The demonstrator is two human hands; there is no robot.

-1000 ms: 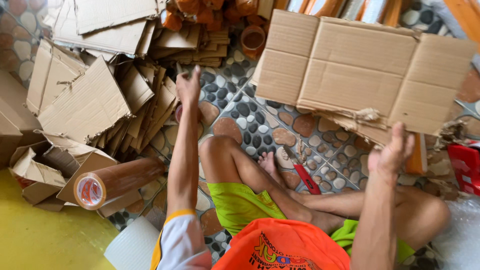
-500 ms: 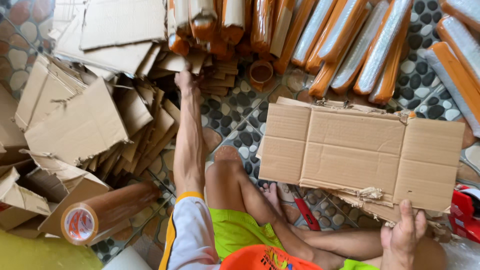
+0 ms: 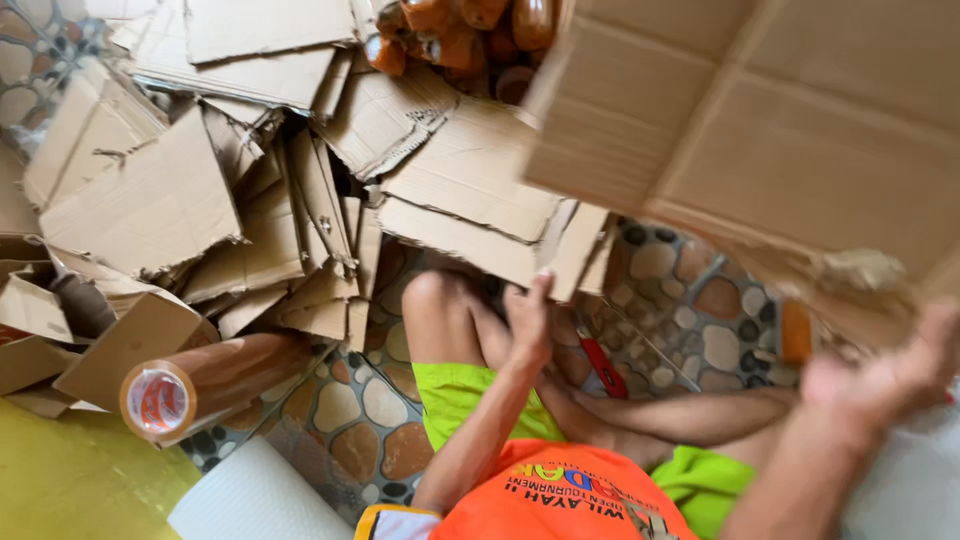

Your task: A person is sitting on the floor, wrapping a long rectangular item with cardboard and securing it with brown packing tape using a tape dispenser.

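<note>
I sit cross-legged on a pebble-pattern floor. My left hand [image 3: 530,320] is by my raised knee, its fingers on the lower edge of a folded cardboard piece [image 3: 470,200] that lies over my leg. My right hand [image 3: 890,380], blurred at the lower right, grips the bottom edge of a large flat cardboard sheet [image 3: 780,130]. That sheet is lifted close to the camera and fills the upper right, hiding the floor behind it.
A heap of torn cardboard scraps [image 3: 180,190] covers the left and top. A brown tape roll on a long tube [image 3: 160,400] lies at lower left beside a white roll [image 3: 260,500]. Orange tubes [image 3: 450,30] are stacked at the top. A red tool [image 3: 602,368] lies by my legs.
My left arm has pulled back from the pile to my knee, bringing a cardboard piece with it. The large sheet in my right hand has swung up much closer to the camera.
</note>
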